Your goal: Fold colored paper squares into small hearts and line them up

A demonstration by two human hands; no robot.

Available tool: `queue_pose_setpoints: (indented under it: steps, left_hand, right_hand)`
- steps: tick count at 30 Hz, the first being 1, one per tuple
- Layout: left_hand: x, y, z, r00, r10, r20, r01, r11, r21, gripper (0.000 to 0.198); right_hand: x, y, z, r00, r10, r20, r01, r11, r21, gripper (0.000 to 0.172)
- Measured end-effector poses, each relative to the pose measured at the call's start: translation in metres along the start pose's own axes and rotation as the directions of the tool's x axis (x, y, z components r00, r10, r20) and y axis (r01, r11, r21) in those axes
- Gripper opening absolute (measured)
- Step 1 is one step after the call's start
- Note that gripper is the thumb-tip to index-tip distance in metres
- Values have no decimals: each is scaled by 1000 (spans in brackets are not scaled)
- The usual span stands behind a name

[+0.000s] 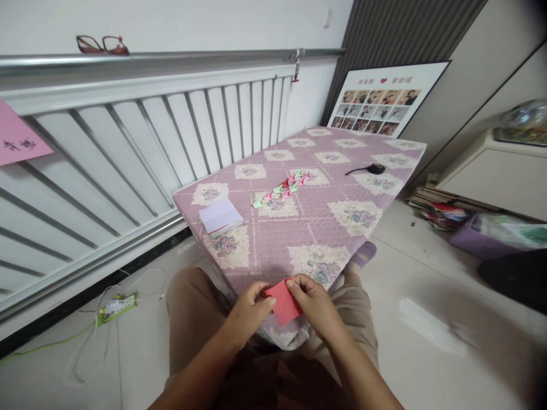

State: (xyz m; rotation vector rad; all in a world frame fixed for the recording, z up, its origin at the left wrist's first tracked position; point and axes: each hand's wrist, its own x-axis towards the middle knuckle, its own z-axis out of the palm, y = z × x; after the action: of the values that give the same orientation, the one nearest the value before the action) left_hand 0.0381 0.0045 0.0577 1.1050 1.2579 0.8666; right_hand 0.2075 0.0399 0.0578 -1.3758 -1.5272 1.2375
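Observation:
A square piece of red paper point(285, 304) is held between my two hands at the near corner of the cloth-covered table. My left hand point(255, 307) pinches its left edge between thumb and fingers. On the opposite side, my right hand point(311, 297) grips the upper right part, its thumb lying on the paper. Farther up the table, several small folded paper pieces point(285, 191) in green, pink and red lie in a loose cluster. A stack of square paper sheets point(220, 216), pale lilac on top, rests near the left edge.
The floral tablecloth point(273, 239) covers the table, which stands beside a white radiator point(171, 131). A black object with a tail point(375, 169) lies at the right. A framed photo board point(384, 102) leans at the far end. A power strip point(117, 307) and cables lie on the floor.

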Motion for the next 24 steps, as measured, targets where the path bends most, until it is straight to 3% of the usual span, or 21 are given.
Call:
queue_pose_setpoints:
  steps: [4, 8, 12, 16, 18, 21, 24]
  left_hand:
    - [17, -2, -11, 999, 38, -36, -33, 992, 126, 16]
    - [35, -15, -15, 996, 83, -25, -70, 942, 328, 15]
    - [51, -21, -15, 990, 138, 18, -117, 753, 648, 16]
    - [60, -17, -14, 990, 142, -3, -92, 656, 749, 14]
    - [58, -16, -12, 982, 188, -14, -92, 544, 834, 15]
    - [49, -18, -7, 951, 299, 83, -191, 356, 915, 16]
    - [38, -29, -1, 891, 355, 284, -393, 287, 874, 22]
  right_hand:
    - [8, 9, 5, 1000, 6, 29, -4, 998, -67, 33]
    - [17, 24, 10, 997, -75, 20, 78, 970, -228, 31]
    - [27, 37, 11, 981, -194, 6, 176, 876, -450, 25]
    - [36, 41, 11, 969, -248, -23, 197, 821, -536, 17]
    - [38, 43, 12, 961, -272, -45, 195, 785, -589, 16]
    - [39, 46, 14, 944, -326, -43, 202, 679, -706, 17]
    - [40, 51, 15, 932, -361, -19, 220, 608, -763, 16]
